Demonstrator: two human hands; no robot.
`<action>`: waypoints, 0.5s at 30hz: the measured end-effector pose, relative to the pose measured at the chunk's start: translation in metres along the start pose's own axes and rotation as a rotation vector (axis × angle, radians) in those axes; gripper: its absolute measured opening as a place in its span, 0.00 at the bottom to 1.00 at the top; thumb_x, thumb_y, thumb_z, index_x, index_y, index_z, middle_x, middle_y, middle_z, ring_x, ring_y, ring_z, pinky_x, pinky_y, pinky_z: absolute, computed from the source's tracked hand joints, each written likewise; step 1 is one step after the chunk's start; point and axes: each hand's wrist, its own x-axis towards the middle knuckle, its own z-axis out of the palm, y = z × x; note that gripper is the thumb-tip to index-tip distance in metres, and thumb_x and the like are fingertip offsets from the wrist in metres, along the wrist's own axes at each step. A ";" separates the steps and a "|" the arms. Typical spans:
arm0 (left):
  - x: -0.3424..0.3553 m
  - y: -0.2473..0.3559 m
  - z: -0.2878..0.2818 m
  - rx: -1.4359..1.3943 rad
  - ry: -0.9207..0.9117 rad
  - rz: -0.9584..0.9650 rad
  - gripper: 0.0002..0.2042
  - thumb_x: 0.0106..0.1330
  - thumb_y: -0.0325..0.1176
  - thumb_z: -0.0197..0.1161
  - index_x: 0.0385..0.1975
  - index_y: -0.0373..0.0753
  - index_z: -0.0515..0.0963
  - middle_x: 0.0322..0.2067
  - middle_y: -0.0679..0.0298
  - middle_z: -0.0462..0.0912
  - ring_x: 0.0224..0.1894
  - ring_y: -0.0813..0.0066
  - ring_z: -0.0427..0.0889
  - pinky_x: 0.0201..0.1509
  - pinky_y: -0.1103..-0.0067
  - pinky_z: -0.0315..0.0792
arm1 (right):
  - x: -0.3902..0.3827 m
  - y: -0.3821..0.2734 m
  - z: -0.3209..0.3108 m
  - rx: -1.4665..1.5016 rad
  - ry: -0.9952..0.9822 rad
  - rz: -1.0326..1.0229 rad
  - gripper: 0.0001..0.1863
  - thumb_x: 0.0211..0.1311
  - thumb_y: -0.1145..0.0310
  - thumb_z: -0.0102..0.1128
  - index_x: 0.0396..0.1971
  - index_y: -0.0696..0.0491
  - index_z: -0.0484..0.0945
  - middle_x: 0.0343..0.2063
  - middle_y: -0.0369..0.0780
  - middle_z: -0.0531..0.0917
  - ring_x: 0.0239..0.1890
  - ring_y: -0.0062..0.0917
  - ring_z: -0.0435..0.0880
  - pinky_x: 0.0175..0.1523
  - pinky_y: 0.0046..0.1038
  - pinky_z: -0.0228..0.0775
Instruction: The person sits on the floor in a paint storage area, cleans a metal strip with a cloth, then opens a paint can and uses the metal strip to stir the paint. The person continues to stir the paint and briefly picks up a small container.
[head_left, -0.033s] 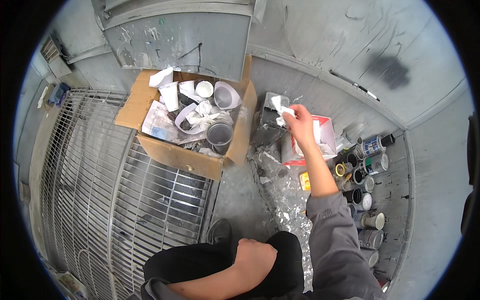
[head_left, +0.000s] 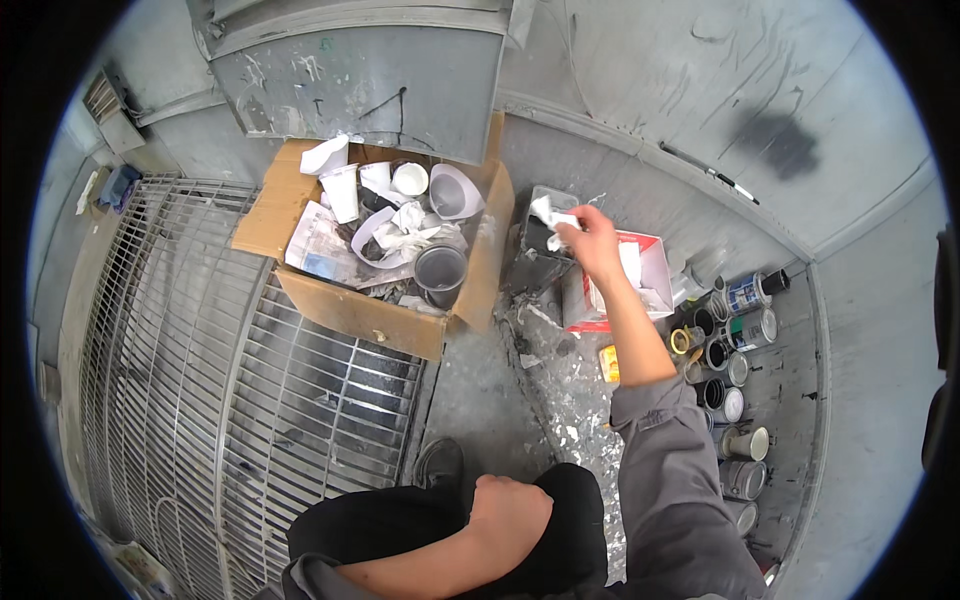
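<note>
White crumpled paper (head_left: 562, 224), pinched in the right hand (head_left: 597, 246) near the grey container (head_left: 535, 272), is not yet released; similar wads (head_left: 405, 224) already lie in the cardboard box (head_left: 355, 318). The left hand (head_left: 513, 512) rests at the right knee (head_left: 577, 500); finger state undeterminable.

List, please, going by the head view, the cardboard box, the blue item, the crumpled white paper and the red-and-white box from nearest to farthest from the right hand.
1. Crumpled white paper: held in the right hand.
2. Red-and-white box: overlapped by the right forearm.
3. Cardboard box: to the hand's left.
4. Blue item: far left.
</note>
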 end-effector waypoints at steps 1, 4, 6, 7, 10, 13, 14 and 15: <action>0.004 0.000 0.000 0.009 -0.044 -0.010 0.01 0.57 0.30 0.68 0.28 0.43 0.83 0.25 0.65 0.86 0.32 0.66 0.87 0.36 0.72 0.75 | 0.015 0.014 0.003 -0.195 -0.074 0.090 0.15 0.62 0.66 0.70 0.44 0.59 0.81 0.31 0.38 0.85 0.34 0.26 0.84 0.40 0.30 0.76; 0.003 0.001 0.000 -0.004 -0.080 -0.030 0.03 0.56 0.28 0.68 0.29 0.43 0.83 0.27 0.65 0.87 0.34 0.66 0.88 0.38 0.71 0.76 | 0.016 0.025 0.013 -0.526 0.298 -0.119 0.18 0.62 0.59 0.70 0.44 0.58 0.84 0.39 0.45 0.87 0.42 0.40 0.87 0.49 0.39 0.77; -0.006 -0.003 0.002 -0.029 -0.067 -0.078 0.03 0.57 0.28 0.68 0.30 0.44 0.84 0.28 0.65 0.87 0.35 0.65 0.88 0.39 0.71 0.76 | -0.012 -0.006 0.012 -0.391 0.204 -0.142 0.19 0.62 0.58 0.69 0.45 0.58 0.85 0.43 0.48 0.87 0.46 0.46 0.86 0.53 0.42 0.76; -0.008 -0.002 0.003 -0.033 -0.066 -0.077 0.03 0.57 0.28 0.67 0.30 0.44 0.84 0.28 0.65 0.87 0.35 0.65 0.88 0.39 0.71 0.76 | -0.026 -0.005 0.009 -0.433 0.082 -0.190 0.18 0.62 0.59 0.68 0.45 0.57 0.86 0.42 0.47 0.87 0.45 0.45 0.86 0.52 0.42 0.77; -0.008 0.004 0.002 -0.018 -0.093 -0.060 0.04 0.57 0.28 0.67 0.30 0.45 0.84 0.28 0.66 0.88 0.35 0.65 0.88 0.39 0.71 0.76 | -0.051 0.004 0.000 -0.545 -0.166 -0.310 0.14 0.63 0.62 0.67 0.45 0.54 0.87 0.41 0.46 0.87 0.44 0.44 0.86 0.50 0.41 0.78; 0.001 0.010 0.006 -0.018 -0.051 -0.047 0.03 0.57 0.29 0.67 0.30 0.46 0.84 0.29 0.66 0.88 0.34 0.66 0.88 0.38 0.71 0.76 | -0.051 0.019 -0.003 -0.615 -0.157 -0.343 0.11 0.63 0.65 0.66 0.42 0.53 0.87 0.39 0.46 0.87 0.43 0.44 0.86 0.47 0.41 0.78; 0.004 0.012 0.007 -0.024 -0.022 -0.041 0.03 0.57 0.29 0.67 0.29 0.47 0.84 0.29 0.66 0.88 0.34 0.66 0.88 0.38 0.71 0.76 | -0.045 0.023 -0.009 -0.636 -0.132 -0.324 0.10 0.63 0.65 0.66 0.40 0.53 0.87 0.37 0.46 0.86 0.42 0.44 0.86 0.46 0.42 0.78; 0.005 0.012 0.008 -0.018 -0.004 -0.039 0.03 0.57 0.29 0.67 0.29 0.47 0.84 0.29 0.66 0.88 0.34 0.67 0.88 0.38 0.71 0.76 | -0.044 0.025 -0.009 -0.648 -0.115 -0.301 0.09 0.63 0.65 0.66 0.39 0.53 0.87 0.36 0.46 0.86 0.41 0.45 0.85 0.45 0.42 0.78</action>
